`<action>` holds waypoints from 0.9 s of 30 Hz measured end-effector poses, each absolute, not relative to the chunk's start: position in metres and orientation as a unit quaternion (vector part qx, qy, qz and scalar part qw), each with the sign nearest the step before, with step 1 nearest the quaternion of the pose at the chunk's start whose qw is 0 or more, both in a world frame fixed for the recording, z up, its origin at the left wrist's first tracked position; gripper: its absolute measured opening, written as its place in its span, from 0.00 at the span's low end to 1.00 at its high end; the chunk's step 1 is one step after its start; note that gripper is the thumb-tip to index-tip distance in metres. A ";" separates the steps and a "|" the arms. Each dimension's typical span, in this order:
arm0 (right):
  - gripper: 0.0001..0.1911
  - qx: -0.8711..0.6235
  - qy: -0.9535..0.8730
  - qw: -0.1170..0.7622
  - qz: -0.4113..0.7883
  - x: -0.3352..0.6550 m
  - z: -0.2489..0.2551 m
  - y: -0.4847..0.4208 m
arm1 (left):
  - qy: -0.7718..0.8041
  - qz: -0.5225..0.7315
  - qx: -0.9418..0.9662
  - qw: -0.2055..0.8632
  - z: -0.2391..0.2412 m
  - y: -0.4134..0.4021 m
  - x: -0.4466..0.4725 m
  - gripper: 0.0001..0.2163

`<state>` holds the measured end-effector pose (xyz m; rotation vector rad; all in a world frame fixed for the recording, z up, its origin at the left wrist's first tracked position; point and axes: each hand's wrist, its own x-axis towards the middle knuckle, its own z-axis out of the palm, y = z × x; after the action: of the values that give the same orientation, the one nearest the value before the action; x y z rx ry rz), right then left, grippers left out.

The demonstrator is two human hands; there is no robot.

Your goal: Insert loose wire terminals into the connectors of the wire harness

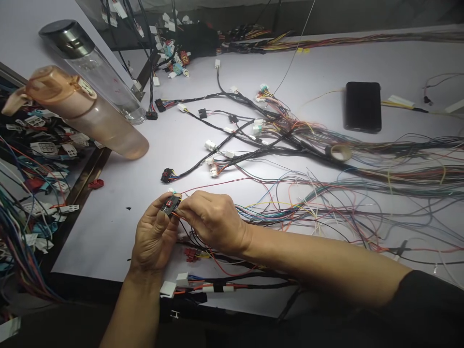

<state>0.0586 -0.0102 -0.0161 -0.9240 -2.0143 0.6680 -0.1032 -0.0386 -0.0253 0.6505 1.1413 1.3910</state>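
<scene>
My left hand (154, 232) is closed around a black wire connector (171, 205) with a small red part on its face, near the front left of the table. Beside it, my right hand (212, 217) pinches at the connector's wire side, where orange and black wires come out. Its fingertips hide what exactly they grip; a thin wire seems to be between them. Loose coloured wires (271, 212) run off to the right behind this hand. Just below lies a red connector (190, 254), and nearer the edge are white connectors (182, 279) on taped cables.
A branched black wiring harness (253, 104) spreads across the table, with a tape roll (340, 152) on it. An orange-topped bottle (97, 116) and a clear bottle (94, 67) stand at left. A black box (363, 106) lies at right. Many connectors (43, 150) hang beyond the left edge.
</scene>
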 end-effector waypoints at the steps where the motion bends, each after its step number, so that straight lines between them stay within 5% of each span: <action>1: 0.13 -0.362 -0.797 0.409 0.259 0.058 -0.017 -0.010 | 0.487 0.595 0.274 0.577 -0.026 -0.039 -0.102 0.23; 10: 0.16 -0.366 -0.799 0.412 0.242 0.057 -0.022 -0.013 | 0.475 0.607 0.253 0.585 -0.028 -0.041 -0.100 0.22; 27: 0.07 -0.403 -0.713 0.392 0.419 0.082 0.005 -0.013 | 0.470 0.607 0.265 0.583 -0.024 -0.038 -0.095 0.22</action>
<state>0.0820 -0.0135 0.0051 -1.0235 -1.8110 1.0629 -0.0954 -0.0381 -0.0241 0.6183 1.0971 1.4167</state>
